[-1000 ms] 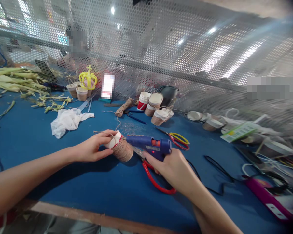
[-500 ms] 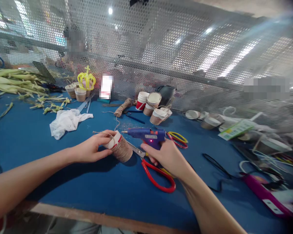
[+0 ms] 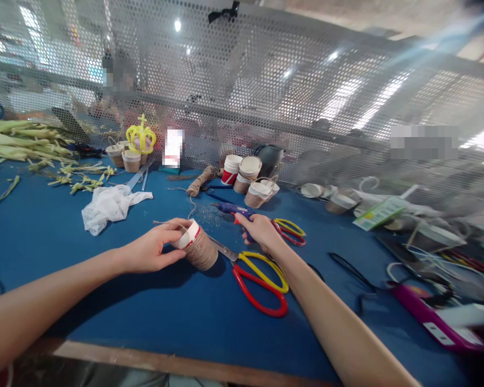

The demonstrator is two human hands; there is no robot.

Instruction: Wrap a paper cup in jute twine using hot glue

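My left hand (image 3: 161, 244) is closed on a paper cup (image 3: 202, 250) wrapped in brown twine, tilted with its white and red rim toward the fingers. A loose end of twine sticks out past the knuckles. Farther off, my right hand (image 3: 258, 231) grips a blue hot glue gun (image 3: 232, 209), its nozzle pointing left, low over the table. Between the cup and my right forearm lie large scissors (image 3: 262, 285) with one red and one yellow handle. Behind the cup, a twine skein (image 3: 200, 180) trails a strand toward it.
Several twine-wrapped cups (image 3: 258, 193) stand at the back. White crumpled cloth (image 3: 108, 207) and pale green husks (image 3: 20, 142) lie left. A second pair of scissors (image 3: 292, 230) is beyond my right hand. A purple power strip (image 3: 431, 314) with cables lies right.
My right hand has moved the glue gun away from the cup, back and lower toward the table. More of the scissors' yellow handle shows. My left hand keeps hold of the cup.
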